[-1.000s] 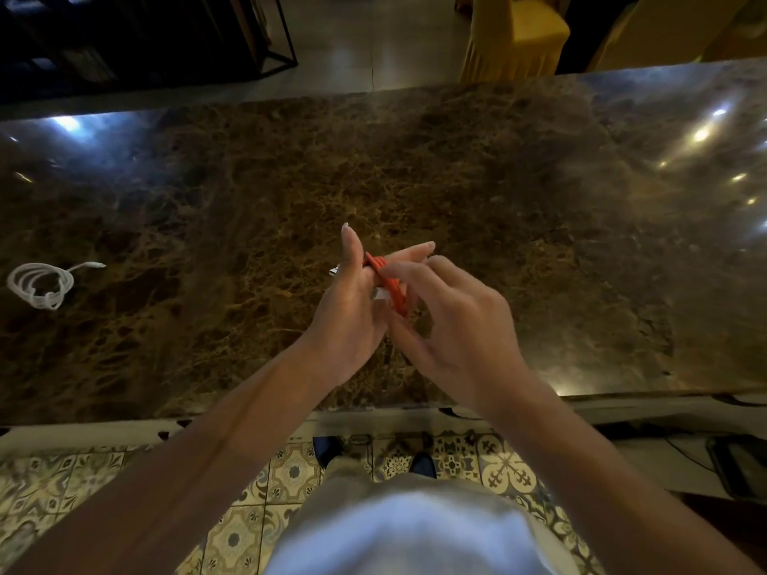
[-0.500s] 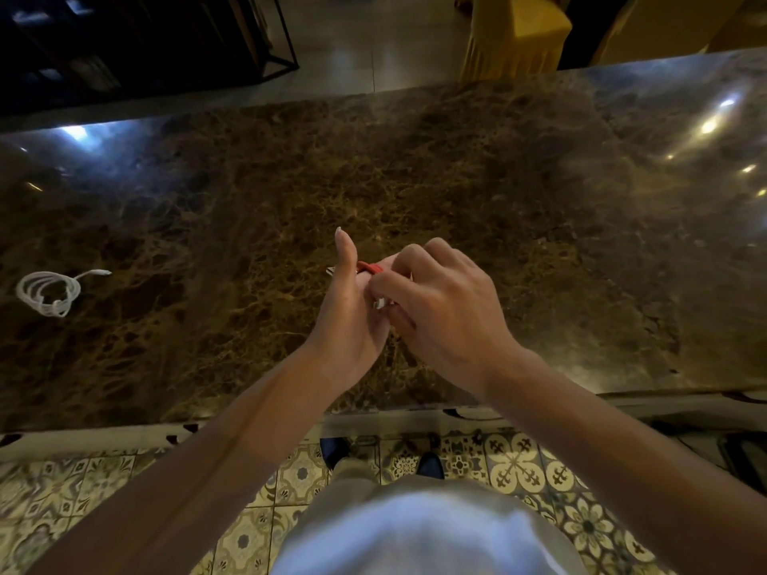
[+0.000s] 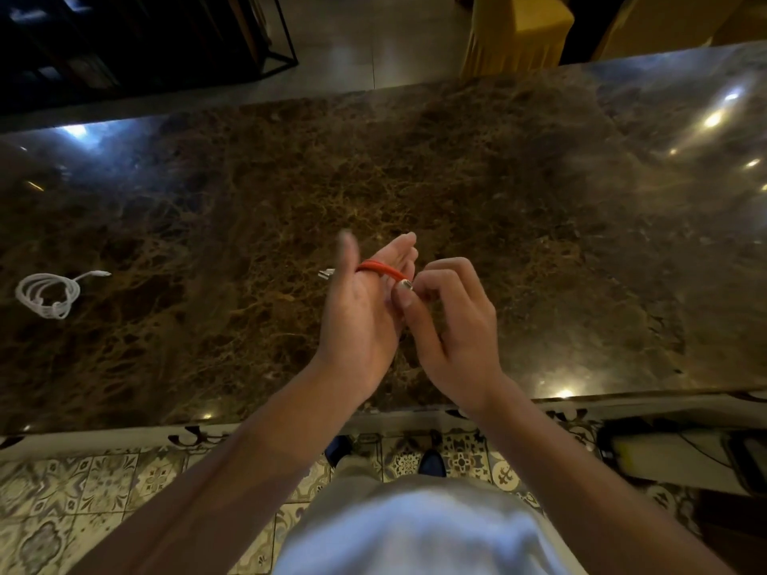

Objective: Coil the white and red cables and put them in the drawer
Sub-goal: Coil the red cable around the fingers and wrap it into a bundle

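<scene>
The red cable point(image 3: 379, 270) is wound in several turns around the straight fingers of my left hand point(image 3: 360, 313), which is held upright over the middle of the marble counter point(image 3: 519, 226). One silver plug sticks out to the left of that hand. My right hand point(image 3: 450, 325) pinches the cable's other silver end between thumb and forefinger, right beside the left fingers. The white cable point(image 3: 47, 293) lies coiled on the counter at the far left, its plug end pointing right. No drawer is in view.
The counter's near edge runs across below my wrists, with patterned floor tiles point(image 3: 103, 491) beneath. Yellow chairs point(image 3: 514, 27) stand beyond the far edge. A dark metal-framed shelf point(image 3: 145, 35) is at the back left. Cables and dark devices point(image 3: 705, 454) lie low on the right.
My right hand has drawn back to the right from over the left hand, and now pinches the red cable's silver end. The red turns around my left fingers are now exposed.
</scene>
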A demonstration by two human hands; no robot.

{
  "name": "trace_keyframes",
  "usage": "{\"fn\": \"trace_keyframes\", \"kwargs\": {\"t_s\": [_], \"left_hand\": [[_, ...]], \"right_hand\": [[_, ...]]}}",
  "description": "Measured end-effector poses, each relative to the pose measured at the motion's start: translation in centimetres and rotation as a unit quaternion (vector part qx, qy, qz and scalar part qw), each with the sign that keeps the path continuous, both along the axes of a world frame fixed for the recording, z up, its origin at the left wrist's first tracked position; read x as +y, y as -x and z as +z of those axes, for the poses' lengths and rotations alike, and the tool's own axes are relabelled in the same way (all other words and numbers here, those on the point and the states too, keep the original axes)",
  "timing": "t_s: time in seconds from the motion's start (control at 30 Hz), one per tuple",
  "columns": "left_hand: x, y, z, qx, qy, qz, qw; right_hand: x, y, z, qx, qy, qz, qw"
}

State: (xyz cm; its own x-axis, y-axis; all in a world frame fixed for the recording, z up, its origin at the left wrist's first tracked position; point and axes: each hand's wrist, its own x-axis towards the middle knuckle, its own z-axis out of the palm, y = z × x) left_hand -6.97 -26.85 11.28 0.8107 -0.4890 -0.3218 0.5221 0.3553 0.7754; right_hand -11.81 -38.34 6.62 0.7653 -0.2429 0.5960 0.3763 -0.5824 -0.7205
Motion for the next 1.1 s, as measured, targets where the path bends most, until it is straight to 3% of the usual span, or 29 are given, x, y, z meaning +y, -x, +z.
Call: {"fn": "trace_keyframes", "kwargs": {"t_s": [0.13,0.43,0.53,0.57,0.63,0.7,0.73,0.87,0.93,1.1], "left_hand": [[0.1,0.1,-0.3,-0.049,-0.072,-0.03,0.996],[1.2,-0.2,0.0,-0.087,-0.115,-0.126,0.982],[1.6,-0.2,-0.3,-0.043,-0.084,-0.17,0.981],[1.6,0.0,-0.2,-0.028,-0.067,-0.19,0.979],[1.5,0.5,-0.1,-0.006,-0.03,-0.231,0.972],[1.4,0.9,0.2,0.006,0.015,-0.282,0.959],[1.4,1.1,0.3,0.01,0.038,-0.309,0.95],[1.8,1.0,0.7,0.005,0.105,-0.367,0.924],[2.0,0.8,0.6,0.008,0.119,-0.361,0.925],[2.6,0.7,0.5,0.02,0.113,-0.357,0.927]], "right_hand": [[0.2,0.1,-0.1,0.034,-0.058,-0.031,0.997],[-1.2,0.7,-0.2,0.198,-0.198,-0.06,0.958],[-3.0,1.1,0.2,0.246,-0.208,0.025,0.946],[-3.8,1.1,0.6,0.27,-0.243,0.109,0.925],[-5.1,0.8,1.3,0.297,-0.385,0.259,0.835],[-6.0,0.2,1.3,0.289,-0.527,0.321,0.732],[-5.9,-0.1,1.3,0.292,-0.54,0.326,0.719],[-4.7,-1.2,1.6,0.364,-0.371,0.344,0.782],[-4.1,-1.5,2.1,0.362,-0.358,0.4,0.762],[-4.1,-1.5,1.7,0.35,-0.431,0.437,0.708]]}}
